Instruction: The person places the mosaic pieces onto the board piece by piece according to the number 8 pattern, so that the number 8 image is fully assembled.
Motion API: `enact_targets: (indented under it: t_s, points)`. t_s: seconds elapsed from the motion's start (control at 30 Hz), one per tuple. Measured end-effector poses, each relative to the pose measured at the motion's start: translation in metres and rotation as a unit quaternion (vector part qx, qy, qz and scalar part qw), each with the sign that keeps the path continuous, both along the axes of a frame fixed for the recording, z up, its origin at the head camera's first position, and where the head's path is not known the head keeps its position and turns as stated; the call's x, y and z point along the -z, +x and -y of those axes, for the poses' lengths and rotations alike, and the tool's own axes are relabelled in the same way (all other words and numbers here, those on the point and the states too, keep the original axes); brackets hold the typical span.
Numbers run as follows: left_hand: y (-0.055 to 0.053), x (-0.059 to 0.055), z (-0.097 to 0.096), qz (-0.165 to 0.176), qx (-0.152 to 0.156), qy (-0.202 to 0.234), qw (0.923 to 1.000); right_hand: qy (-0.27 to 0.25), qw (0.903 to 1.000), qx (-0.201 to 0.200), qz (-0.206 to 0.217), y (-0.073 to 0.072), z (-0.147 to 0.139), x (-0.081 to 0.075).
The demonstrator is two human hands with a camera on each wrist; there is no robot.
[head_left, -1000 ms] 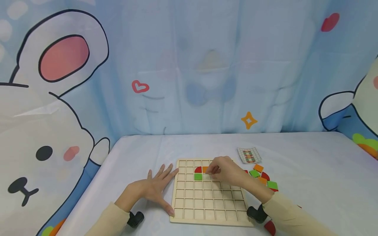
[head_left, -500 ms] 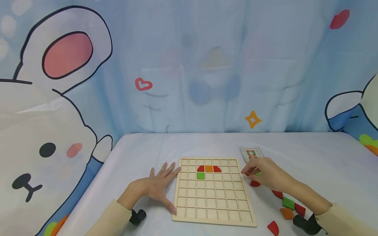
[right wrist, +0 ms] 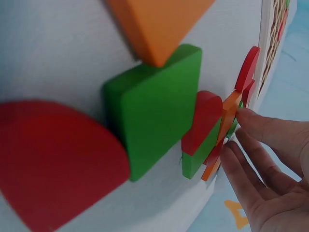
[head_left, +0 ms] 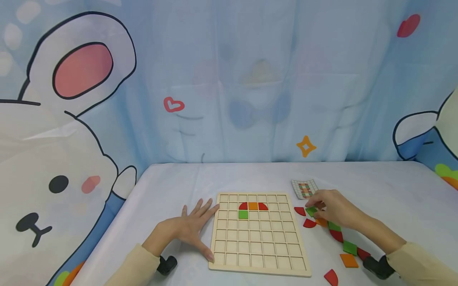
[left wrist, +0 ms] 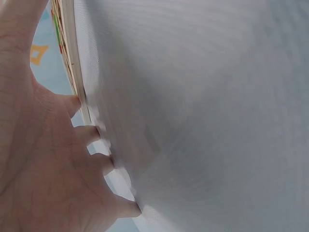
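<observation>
My left hand [head_left: 189,230] lies with spread fingers along the left edge of a wooden grid board [head_left: 261,238], thumb at its lower corner. Set in the board's upper cells are a red quarter-circle [head_left: 243,206], an orange square [head_left: 253,206], another red quarter-circle [head_left: 262,206] and, below the first, a green square [head_left: 243,215]. Right of the board, my right hand [head_left: 336,208] pinches a green square tile [head_left: 311,211] between thumb and fingers at the pile. In the right wrist view, thumb and fingers of the right hand [right wrist: 275,174] close around that tile, mostly hidden behind other pieces.
Loose red quarter-circles [head_left: 309,223], an orange square [head_left: 348,260] and a green square [head_left: 350,248] lie scattered right of the board. A pattern card [head_left: 303,189] lies behind them on the white cloth. A cartoon curtain [head_left: 250,119] hangs behind the table.
My right hand has left the board, where a second red quarter-circle now shows beside the orange square, and has moved right to a green tile in the pile. The left hand keeps its place.
</observation>
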State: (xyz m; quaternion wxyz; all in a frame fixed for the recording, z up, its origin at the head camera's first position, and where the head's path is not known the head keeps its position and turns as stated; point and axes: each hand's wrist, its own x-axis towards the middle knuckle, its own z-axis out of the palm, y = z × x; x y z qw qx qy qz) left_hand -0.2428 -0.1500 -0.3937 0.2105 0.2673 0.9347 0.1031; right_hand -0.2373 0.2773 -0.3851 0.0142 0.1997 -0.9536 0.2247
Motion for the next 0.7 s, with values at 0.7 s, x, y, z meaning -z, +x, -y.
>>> enact_targets:
  t_s: [0.7]
  points:
    - [0.0,0.001,0.0,0.001,-0.002,0.001,1.0,-0.002,0.9958,-0.01,0.091,-0.015,-0.003,-0.006]
